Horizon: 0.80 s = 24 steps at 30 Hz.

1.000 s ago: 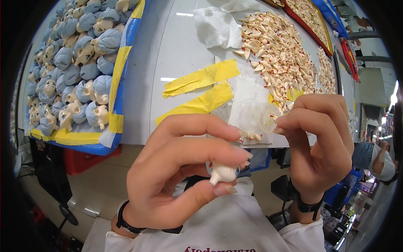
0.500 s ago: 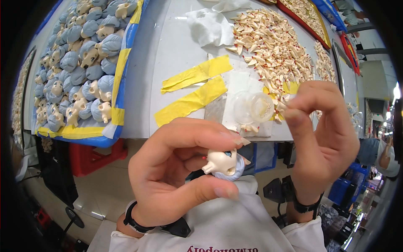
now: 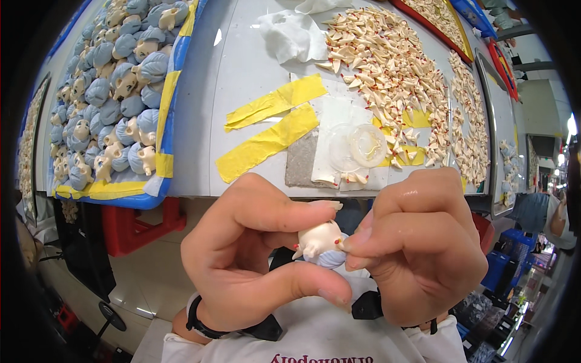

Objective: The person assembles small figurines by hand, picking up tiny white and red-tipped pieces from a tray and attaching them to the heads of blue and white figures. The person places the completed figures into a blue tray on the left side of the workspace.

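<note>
A small doll head (image 3: 319, 237) with pale blue hair is held between the thumb and fingers of my left hand (image 3: 242, 242). Its neck side faces up toward me, and a red dot shows at its left edge. My right hand (image 3: 423, 242) is pinched shut at the right side of the head. Between those fingertips is a tiny cream piece with a red end, mostly hidden, touching the head or very close to it. On the table beyond lies a heap of cream pointed pieces (image 3: 387, 66) with red ends. A clear round cup (image 3: 367, 146) stands near the table's edge.
At the left, a blue tray (image 3: 158, 196) edged with yellow tape holds many blue-haired doll heads. Yellow tape strips (image 3: 266, 145) and a crumpled white cloth (image 3: 293, 36) lie on the table. A red stool (image 3: 136, 230) is underneath. More trays stand at the far right.
My right hand has come down and left from beside the cup to the doll head. My left hand has turned the head, so its painted eye no longer shows.
</note>
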Each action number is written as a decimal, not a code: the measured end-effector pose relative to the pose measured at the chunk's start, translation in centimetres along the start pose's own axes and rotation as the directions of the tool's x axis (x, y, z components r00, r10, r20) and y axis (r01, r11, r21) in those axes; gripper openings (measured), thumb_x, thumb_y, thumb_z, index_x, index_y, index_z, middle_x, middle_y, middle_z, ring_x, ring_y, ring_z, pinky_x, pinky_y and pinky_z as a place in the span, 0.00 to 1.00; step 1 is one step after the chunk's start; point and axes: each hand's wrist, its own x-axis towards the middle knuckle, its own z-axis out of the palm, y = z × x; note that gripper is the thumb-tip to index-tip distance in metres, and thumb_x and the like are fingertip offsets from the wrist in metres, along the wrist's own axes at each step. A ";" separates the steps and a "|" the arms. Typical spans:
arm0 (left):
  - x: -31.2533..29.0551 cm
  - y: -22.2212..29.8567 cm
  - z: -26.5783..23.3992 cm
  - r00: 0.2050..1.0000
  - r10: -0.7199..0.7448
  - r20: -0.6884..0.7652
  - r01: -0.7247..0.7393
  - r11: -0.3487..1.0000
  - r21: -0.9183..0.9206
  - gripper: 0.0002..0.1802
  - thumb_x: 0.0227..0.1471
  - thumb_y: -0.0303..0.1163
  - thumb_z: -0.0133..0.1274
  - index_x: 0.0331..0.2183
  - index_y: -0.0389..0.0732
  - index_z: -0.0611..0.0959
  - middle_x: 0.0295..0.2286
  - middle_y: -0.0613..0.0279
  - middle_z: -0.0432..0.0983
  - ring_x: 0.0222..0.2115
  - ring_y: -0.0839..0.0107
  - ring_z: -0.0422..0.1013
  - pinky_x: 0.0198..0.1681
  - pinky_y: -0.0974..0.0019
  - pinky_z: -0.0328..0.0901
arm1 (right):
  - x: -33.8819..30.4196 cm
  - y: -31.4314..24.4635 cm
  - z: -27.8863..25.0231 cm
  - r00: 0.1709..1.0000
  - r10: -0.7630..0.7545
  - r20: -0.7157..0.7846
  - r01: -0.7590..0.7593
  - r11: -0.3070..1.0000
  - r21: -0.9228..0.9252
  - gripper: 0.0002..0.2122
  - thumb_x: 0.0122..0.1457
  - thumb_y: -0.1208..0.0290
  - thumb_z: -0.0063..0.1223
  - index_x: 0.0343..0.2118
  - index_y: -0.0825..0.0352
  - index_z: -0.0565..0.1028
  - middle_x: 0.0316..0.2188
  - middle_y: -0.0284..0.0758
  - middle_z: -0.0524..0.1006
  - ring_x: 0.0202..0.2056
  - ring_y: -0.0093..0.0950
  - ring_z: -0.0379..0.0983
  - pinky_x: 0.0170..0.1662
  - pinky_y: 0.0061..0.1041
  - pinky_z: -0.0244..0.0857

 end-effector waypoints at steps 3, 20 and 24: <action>-0.3 0.1 0.2 0.999 -0.032 -0.039 0.033 0.999 0.020 0.30 0.28 0.42 0.68 0.32 0.34 0.74 0.28 0.59 0.70 0.27 0.76 0.69 0.33 0.76 0.64 | -0.1 0.1 0.0 1.000 -0.019 -0.004 0.018 0.999 -0.041 0.08 0.38 0.78 0.62 0.22 0.63 0.74 0.22 0.33 0.69 0.25 0.22 0.64 0.28 0.18 0.55; 3.0 4.1 -2.4 0.796 0.409 0.445 -0.527 0.109 0.843 0.31 0.38 0.51 0.56 0.38 0.38 0.72 0.38 0.52 0.68 0.38 0.58 0.65 0.43 0.61 0.60 | -1.2 2.3 -9.5 0.815 0.550 -0.179 -0.543 0.835 0.093 0.13 0.46 0.81 0.50 0.37 0.67 0.72 0.31 0.30 0.73 0.31 0.17 0.69 0.33 0.16 0.64; 4.4 7.6 -10.4 0.933 0.343 0.113 -0.067 -0.145 0.987 0.31 0.54 0.48 0.42 0.53 0.39 0.61 0.52 0.54 0.58 0.54 0.61 0.53 0.55 0.59 0.48 | -6.8 10.8 -23.3 0.673 0.634 -0.381 -0.740 0.584 -0.334 0.10 0.47 0.81 0.46 0.35 0.68 0.72 0.29 0.29 0.72 0.30 0.17 0.66 0.36 0.16 0.60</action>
